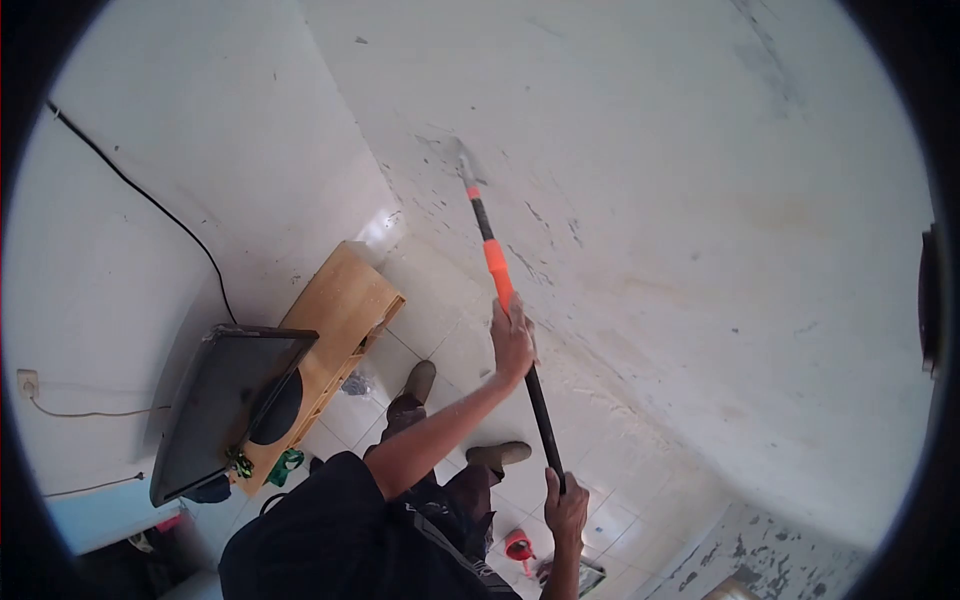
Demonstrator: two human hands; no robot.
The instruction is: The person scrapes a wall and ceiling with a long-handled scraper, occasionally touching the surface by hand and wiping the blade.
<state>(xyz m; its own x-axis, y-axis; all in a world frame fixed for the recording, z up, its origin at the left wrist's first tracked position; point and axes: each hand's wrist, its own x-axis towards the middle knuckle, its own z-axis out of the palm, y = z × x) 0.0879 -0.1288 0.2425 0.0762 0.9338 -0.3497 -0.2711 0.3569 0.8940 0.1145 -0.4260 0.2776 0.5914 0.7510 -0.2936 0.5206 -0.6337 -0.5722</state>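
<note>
A long-handled scraper (541,415) with a black pole and orange collar slants up across the view. Its pale blade (460,158) meets the white wall (650,150), where dark scratches and bare patches show; the exact contact is hard to make out. My left hand (514,342) is closed around the pole just below the orange collar, arm stretched forward. Lower down, near the pole's end, my right hand (567,508) grips it with the thumb pointing up along the shaft.
A television (225,410) stands on a wooden cabinet (345,290) at left. A black cable (150,200) runs along the left wall near a socket (28,383). Crumbs litter the tiled floor (620,490) along the wall. A red container (518,545) sits near my feet.
</note>
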